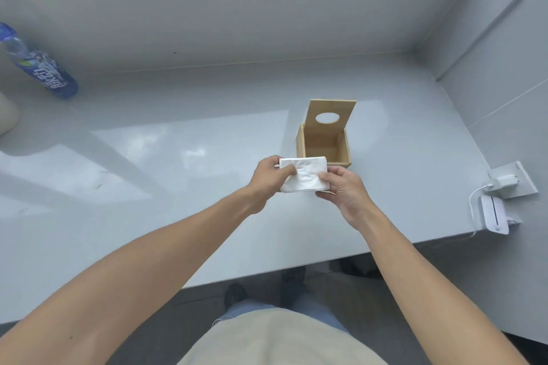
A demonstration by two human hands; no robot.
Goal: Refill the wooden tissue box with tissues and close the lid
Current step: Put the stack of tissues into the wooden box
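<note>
A small wooden tissue box point(341, 147) stands open on the grey counter, its inside bare. Its lid point(330, 115), with an oval hole, stands upright at the back. Just in front of the box, a white stack of tissues point(307, 176) is held above the counter. My left hand point(271, 178) grips the stack's left end with the thumb on top. My right hand point(341, 187) grips its right end, fingers underneath.
A blue plastic bottle point(38, 68) lies at the far left by a pale rounded object point(7, 115). At the right, a white charger point(504, 181) plugs into a wall socket, with a white device point(493, 215) below it. Grey walls enclose the counter point(178, 157) at the back and right.
</note>
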